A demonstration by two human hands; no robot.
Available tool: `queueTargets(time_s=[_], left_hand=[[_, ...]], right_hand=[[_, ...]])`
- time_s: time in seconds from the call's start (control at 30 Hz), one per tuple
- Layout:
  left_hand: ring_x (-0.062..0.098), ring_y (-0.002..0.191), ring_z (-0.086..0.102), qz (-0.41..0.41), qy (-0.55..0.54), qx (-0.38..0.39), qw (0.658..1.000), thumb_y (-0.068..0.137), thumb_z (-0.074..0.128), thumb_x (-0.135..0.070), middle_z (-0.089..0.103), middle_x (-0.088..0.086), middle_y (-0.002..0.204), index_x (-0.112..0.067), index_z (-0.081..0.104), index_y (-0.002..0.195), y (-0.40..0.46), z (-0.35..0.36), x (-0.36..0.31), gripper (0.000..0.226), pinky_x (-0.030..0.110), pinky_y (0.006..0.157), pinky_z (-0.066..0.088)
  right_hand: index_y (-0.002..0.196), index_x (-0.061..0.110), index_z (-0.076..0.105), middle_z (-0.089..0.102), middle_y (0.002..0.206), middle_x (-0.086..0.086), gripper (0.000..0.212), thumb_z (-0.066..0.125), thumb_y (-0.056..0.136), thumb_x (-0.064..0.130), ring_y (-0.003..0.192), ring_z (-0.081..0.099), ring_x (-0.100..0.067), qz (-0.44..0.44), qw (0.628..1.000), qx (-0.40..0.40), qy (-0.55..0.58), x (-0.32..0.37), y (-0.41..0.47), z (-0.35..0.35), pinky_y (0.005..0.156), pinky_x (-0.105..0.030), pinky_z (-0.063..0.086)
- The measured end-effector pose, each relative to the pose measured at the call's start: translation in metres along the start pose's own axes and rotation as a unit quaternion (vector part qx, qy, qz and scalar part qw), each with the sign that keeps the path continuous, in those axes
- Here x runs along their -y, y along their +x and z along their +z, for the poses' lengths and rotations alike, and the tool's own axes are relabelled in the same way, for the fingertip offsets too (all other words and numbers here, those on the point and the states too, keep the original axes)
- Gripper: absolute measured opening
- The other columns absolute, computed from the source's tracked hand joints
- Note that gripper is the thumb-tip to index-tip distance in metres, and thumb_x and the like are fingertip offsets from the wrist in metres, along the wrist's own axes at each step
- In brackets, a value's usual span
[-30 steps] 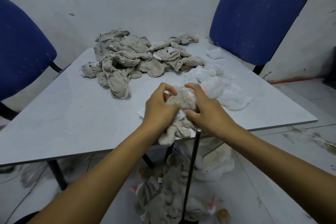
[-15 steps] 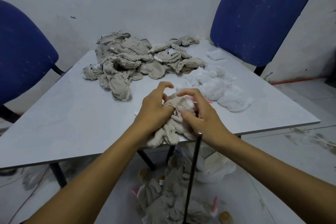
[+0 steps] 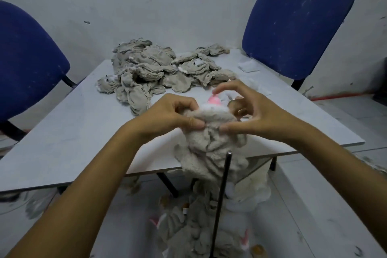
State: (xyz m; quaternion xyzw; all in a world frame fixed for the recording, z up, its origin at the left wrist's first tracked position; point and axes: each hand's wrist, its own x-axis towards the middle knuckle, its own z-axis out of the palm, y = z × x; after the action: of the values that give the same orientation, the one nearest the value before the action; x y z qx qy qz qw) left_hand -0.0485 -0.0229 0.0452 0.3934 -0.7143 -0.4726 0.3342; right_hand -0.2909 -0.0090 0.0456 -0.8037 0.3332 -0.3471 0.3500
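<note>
Above the near edge of the surface [image 3: 62,132], we hold the left grip [image 3: 178,117] and right grip [image 3: 257,117] pinched on the plush skin [image 3: 211,140], thumbs nearly meeting. Since a second ago a pink tip [image 3: 214,101] has emerged at its top. We judge the turning-out well advanced; the pile of skins [image 3: 150,69] lies beyond.

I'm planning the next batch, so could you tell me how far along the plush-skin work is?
Seemingly done: a heap of fluffy plush skins lies on the floor. In hand: the left hand and right hand pinch one beige plush skin with a pink ear. Left, probably: the pile of flat skins on the table.
</note>
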Motion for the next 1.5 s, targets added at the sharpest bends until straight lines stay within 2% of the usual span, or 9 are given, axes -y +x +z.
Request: queueTargets(time_s=[0.27, 0.63, 0.77, 0.97, 1.13, 1.27, 1.33, 1.4, 1.5], left_hand=[[0.008, 0.069, 0.057, 0.019, 0.17, 0.064, 0.983, 0.074, 0.084, -0.01, 0.067, 0.007, 0.074, -0.01, 0.073, 0.082, -0.019, 0.001, -0.006, 0.013, 0.016, 0.062, 0.043], [0.027, 0.087, 0.064, 0.045, 0.147, 0.026, 0.988, 0.076, 0.074, -0.018, 0.071, 0.013, 0.093, -0.011, 0.073, 0.093, -0.026, 0.019, 0.018, 0.018, 0.04, 0.08, 0.051], [0.014, 0.081, 0.062, 0.034, 0.12, 0.054, 0.991, 0.074, 0.074, -0.019, 0.069, 0.009, 0.084, -0.022, 0.071, 0.083, -0.029, 0.023, 0.018, 0.009, 0.03, 0.077, 0.049], [0.01, 0.078, 0.057, 0.003, 0.086, 0.07, 0.994, 0.08, 0.078, -0.015, 0.064, 0.002, 0.08, -0.017, 0.07, 0.082, -0.028, 0.016, 0.021, 0.009, 0.025, 0.073, 0.044], [0.005, 0.078, 0.059, 0.01, 0.07, 0.078, 0.994, 0.082, 0.076, -0.013, 0.066, -0.009, 0.08, -0.019, 0.07, 0.085, -0.026, 0.014, 0.022, 0.009, 0.017, 0.073, 0.045], [0.013, 0.121, 0.05, -0.017, 0.18, -0.117, 0.977, 0.089, 0.07, -0.032, 0.054, 0.0, 0.126, -0.024, 0.069, 0.111, -0.012, -0.003, 0.037, 0.024, 0.029, 0.103, 0.04], [0.028, 0.141, 0.024, -0.118, 0.377, -0.231, 0.889, 0.091, 0.065, -0.034, 0.029, 0.009, 0.149, -0.027, 0.058, 0.13, -0.005, -0.016, 0.047, 0.04, 0.043, 0.113, 0.025], [0.036, 0.146, 0.005, -0.201, 0.432, -0.265, 0.838, 0.092, 0.059, -0.031, 0.006, 0.017, 0.16, -0.024, 0.045, 0.141, -0.002, -0.031, 0.059, 0.052, 0.051, 0.116, 0.019], [0.038, 0.142, 0.023, -0.22, 0.386, -0.258, 0.858, 0.092, 0.056, -0.026, 0.019, 0.016, 0.158, -0.014, 0.044, 0.142, 0.0, -0.043, 0.071, 0.053, 0.046, 0.111, 0.032]], right_hand=[[0.087, 0.022, 0.075, 0.067, 0.076, 0.011, 0.011, 0.083, 0.079, 0.025, 0.065, 0.052, -0.005, -0.033, 0.99, 0.043, -0.127, 0.002, -0.01, 0.011, 0.059, -0.015, 0.036], [0.087, 0.019, 0.073, 0.063, 0.075, 0.009, 0.009, 0.077, 0.08, 0.023, 0.07, 0.055, -0.012, -0.091, 0.964, 0.03, -0.246, 0.009, -0.018, 0.015, 0.059, -0.024, 0.042], [0.077, 0.015, 0.067, 0.058, 0.067, 0.004, 0.016, 0.075, 0.085, 0.026, 0.066, 0.053, -0.009, -0.036, 0.957, 0.141, -0.25, 0.008, -0.015, 0.017, 0.061, -0.025, 0.043], [0.085, 0.006, 0.066, 0.062, 0.078, -0.006, 0.03, 0.072, 0.089, 0.035, 0.076, 0.056, -0.017, 0.023, 0.959, 0.188, -0.209, 0.004, -0.003, 0.009, 0.076, -0.043, 0.047], [0.092, 0.009, 0.072, 0.068, 0.085, -0.008, 0.038, 0.074, 0.082, 0.045, 0.078, 0.06, -0.021, 0.036, 0.968, 0.202, -0.148, 0.005, 0.003, 0.014, 0.074, -0.04, 0.05], [0.096, 0.025, 0.073, 0.072, 0.083, 0.008, 0.027, 0.064, 0.087, 0.049, 0.075, 0.063, -0.007, 0.09, 0.98, 0.166, -0.067, -0.006, 0.01, 0.01, 0.07, -0.019, 0.051], [0.094, 0.03, 0.072, 0.073, 0.084, 0.011, 0.025, 0.059, 0.091, 0.051, 0.077, 0.064, -0.004, 0.109, 0.977, 0.143, -0.115, -0.018, 0.011, 0.013, 0.071, -0.017, 0.05], [0.091, 0.032, 0.071, 0.071, 0.081, 0.017, 0.019, 0.061, 0.092, 0.049, 0.077, 0.062, 0.002, 0.109, 0.965, 0.158, -0.178, -0.03, 0.012, 0.018, 0.068, -0.011, 0.044], [0.087, 0.035, 0.07, 0.067, 0.075, 0.017, 0.015, 0.064, 0.092, 0.047, 0.071, 0.06, 0.003, 0.124, 0.964, 0.153, -0.176, -0.04, 0.014, 0.021, 0.066, -0.015, 0.044]])
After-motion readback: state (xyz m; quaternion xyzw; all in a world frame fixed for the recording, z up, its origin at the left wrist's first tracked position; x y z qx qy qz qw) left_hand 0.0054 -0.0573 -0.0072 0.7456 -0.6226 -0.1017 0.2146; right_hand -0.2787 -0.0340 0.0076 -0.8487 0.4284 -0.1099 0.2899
